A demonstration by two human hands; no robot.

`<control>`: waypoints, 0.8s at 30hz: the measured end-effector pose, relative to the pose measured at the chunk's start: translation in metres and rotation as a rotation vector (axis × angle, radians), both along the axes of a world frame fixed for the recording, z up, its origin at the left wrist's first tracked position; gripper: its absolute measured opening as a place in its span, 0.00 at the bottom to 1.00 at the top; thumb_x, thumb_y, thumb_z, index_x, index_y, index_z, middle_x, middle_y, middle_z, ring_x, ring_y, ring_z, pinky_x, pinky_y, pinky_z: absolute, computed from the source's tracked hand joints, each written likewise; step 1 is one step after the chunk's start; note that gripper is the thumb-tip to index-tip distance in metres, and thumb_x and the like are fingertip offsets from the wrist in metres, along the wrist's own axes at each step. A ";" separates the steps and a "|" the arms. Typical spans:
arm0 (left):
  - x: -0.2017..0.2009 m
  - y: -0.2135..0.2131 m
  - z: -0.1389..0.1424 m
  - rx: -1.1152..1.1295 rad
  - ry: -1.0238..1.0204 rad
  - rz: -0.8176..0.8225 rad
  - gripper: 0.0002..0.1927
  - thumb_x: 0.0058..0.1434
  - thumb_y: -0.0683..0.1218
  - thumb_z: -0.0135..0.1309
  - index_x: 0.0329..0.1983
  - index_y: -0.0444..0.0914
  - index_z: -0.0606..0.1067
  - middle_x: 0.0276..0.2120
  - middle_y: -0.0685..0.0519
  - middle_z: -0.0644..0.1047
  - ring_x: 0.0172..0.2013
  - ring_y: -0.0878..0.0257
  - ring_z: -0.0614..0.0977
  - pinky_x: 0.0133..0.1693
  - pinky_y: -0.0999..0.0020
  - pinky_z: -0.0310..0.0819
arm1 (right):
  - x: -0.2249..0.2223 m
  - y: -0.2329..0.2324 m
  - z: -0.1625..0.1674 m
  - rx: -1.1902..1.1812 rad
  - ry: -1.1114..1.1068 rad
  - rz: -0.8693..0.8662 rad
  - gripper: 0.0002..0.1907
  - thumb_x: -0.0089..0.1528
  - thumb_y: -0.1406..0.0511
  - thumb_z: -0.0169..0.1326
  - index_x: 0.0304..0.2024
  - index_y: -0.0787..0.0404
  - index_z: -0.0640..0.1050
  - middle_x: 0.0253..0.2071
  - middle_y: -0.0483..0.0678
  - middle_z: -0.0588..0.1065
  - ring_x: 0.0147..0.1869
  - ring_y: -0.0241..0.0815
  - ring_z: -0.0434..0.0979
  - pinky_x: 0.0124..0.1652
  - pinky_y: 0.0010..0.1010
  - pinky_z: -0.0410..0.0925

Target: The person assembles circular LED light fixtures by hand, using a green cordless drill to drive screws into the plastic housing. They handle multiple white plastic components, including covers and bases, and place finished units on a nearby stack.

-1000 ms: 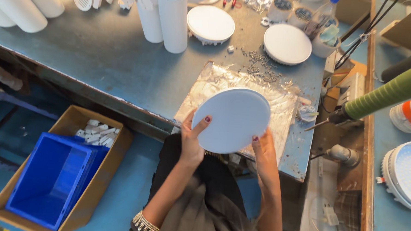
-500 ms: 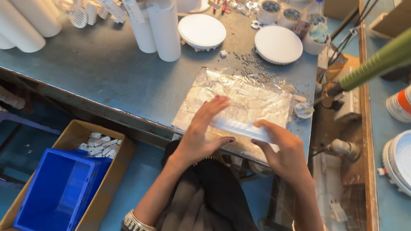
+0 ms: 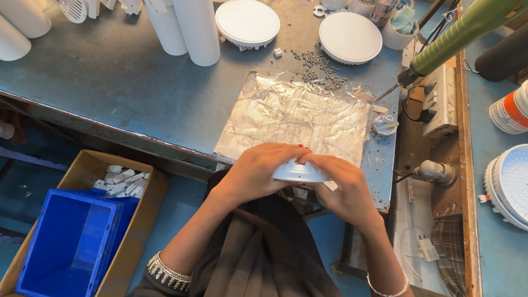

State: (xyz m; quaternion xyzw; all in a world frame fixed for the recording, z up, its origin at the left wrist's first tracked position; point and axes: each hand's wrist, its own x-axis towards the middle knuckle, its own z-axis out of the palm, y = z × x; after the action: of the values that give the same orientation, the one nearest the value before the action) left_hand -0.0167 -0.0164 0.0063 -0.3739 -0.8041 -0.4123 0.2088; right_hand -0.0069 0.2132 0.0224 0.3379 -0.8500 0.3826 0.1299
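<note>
Both my hands press down on a round white lamp disc (image 3: 299,172) at the near edge of the grey workbench (image 3: 101,82). My left hand (image 3: 257,171) covers its left half, fingers curled over the top. My right hand (image 3: 344,187) covers its right half. Most of the disc is hidden under my fingers. Just beyond it lies a crinkled sheet of silver foil (image 3: 298,117).
Two more white discs (image 3: 247,22) (image 3: 349,37) lie at the back, with white tubes (image 3: 195,24) and scattered small screws (image 3: 321,71). A green-handled tool (image 3: 459,32) hangs at right. A cardboard box (image 3: 82,176) holding a blue bin (image 3: 70,241) stands on the floor at left.
The disc, held up tilted with its flat face showing, has been lowered and turned. My hands now cover it from above at the bench edge.
</note>
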 end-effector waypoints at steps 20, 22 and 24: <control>0.011 -0.010 -0.006 0.016 -0.213 0.094 0.21 0.51 0.47 0.67 0.50 0.45 0.80 0.42 0.53 0.84 0.41 0.55 0.86 0.43 0.63 0.80 | -0.248 -0.094 -0.121 -0.059 -0.202 0.015 0.07 0.59 0.70 0.63 0.40 0.63 0.84 0.39 0.51 0.82 0.38 0.40 0.83 0.40 0.28 0.74; 0.011 -0.010 -0.007 0.021 -0.196 0.095 0.21 0.52 0.47 0.66 0.51 0.45 0.80 0.43 0.53 0.84 0.42 0.55 0.86 0.44 0.63 0.80 | -0.249 -0.102 -0.125 -0.037 -0.158 0.026 0.06 0.58 0.71 0.63 0.38 0.63 0.84 0.38 0.52 0.81 0.38 0.42 0.81 0.41 0.30 0.73; 0.011 -0.010 -0.009 0.004 -0.193 0.110 0.21 0.52 0.46 0.65 0.51 0.46 0.80 0.44 0.54 0.84 0.42 0.56 0.86 0.44 0.63 0.80 | -0.251 -0.107 -0.130 -0.001 -0.124 0.016 0.05 0.58 0.71 0.63 0.37 0.65 0.83 0.37 0.53 0.80 0.37 0.43 0.80 0.40 0.32 0.73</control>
State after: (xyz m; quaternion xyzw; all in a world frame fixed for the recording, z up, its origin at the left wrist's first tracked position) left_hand -0.0058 -0.0261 -0.0025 -0.2873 -0.8390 -0.4358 0.1536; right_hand -0.2582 0.1066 -0.1079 0.3204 -0.8535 0.4042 0.0742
